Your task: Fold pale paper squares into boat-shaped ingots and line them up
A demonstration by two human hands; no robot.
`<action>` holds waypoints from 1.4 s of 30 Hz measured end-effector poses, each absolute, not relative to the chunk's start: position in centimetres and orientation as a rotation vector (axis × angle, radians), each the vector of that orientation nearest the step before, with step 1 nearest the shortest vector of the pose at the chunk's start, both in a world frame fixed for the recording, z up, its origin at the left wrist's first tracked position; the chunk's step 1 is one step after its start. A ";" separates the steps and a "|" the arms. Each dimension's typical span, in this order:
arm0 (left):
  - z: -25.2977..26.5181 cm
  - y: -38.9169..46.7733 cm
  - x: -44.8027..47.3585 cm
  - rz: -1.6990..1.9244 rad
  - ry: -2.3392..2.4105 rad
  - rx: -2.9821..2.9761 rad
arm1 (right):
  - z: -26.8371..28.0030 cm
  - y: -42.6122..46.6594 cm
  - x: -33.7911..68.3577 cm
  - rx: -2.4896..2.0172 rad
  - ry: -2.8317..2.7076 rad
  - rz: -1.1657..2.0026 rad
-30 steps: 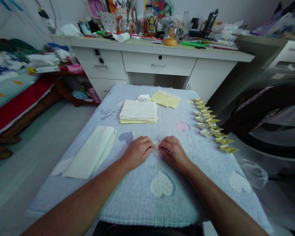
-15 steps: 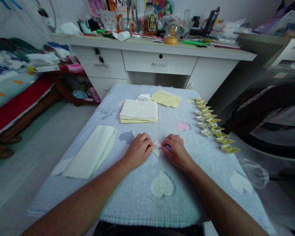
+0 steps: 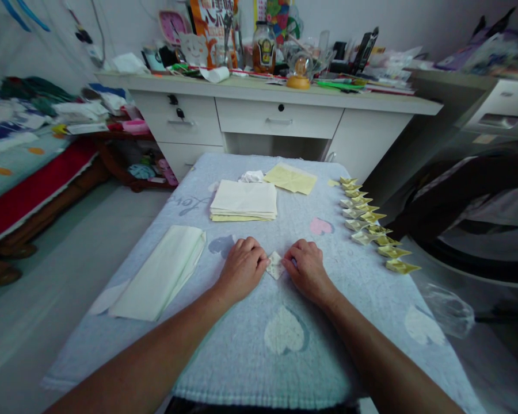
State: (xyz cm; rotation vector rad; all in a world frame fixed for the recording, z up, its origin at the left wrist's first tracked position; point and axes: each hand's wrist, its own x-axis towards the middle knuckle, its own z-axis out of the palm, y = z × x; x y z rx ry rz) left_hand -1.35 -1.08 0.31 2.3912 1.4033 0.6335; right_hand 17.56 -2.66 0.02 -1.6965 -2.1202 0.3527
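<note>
Between my hands is a small folded piece of paper (image 3: 275,265), diamond-shaped, pale and speckled. My left hand (image 3: 245,265) pinches its left corner between thumb and fingers. On the other side my right hand (image 3: 305,265) has its thumb and fingers closed at the right corner. Both hands rest low over the blue cloth (image 3: 242,345) with heart prints. Beyond them sits a stack of paper sheets (image 3: 243,200), white above and yellow at the bottom. A row of folded paper boats (image 3: 371,217), yellow and whitish, runs along the right edge.
A folded pale paper bundle (image 3: 162,273) lies at the left. Behind the stack are a crumpled white paper (image 3: 251,176) and yellow sheets (image 3: 291,178). A cluttered white desk (image 3: 280,122) stands at the far side, a washing machine (image 3: 487,190) at the right.
The camera view has tilted slightly, so the scene sits a little lower. Both hands keep their pinch on the folded paper, which shows slightly more of its face.
</note>
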 end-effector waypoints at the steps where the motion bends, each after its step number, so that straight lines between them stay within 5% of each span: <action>1: 0.3 -1.1 -1.3 0.633 1.413 2.391 | 0.0 -2.7 17.5 -1.702 -2.118 0.334; 25: -0.2 -0.8 -1.4 0.635 1.485 2.311 | 0.7 -2.8 16.9 -1.881 -2.116 0.280; 42: -0.6 0.4 -2.0 0.685 1.055 2.522 | 0.5 -2.7 17.0 -1.871 -2.116 0.280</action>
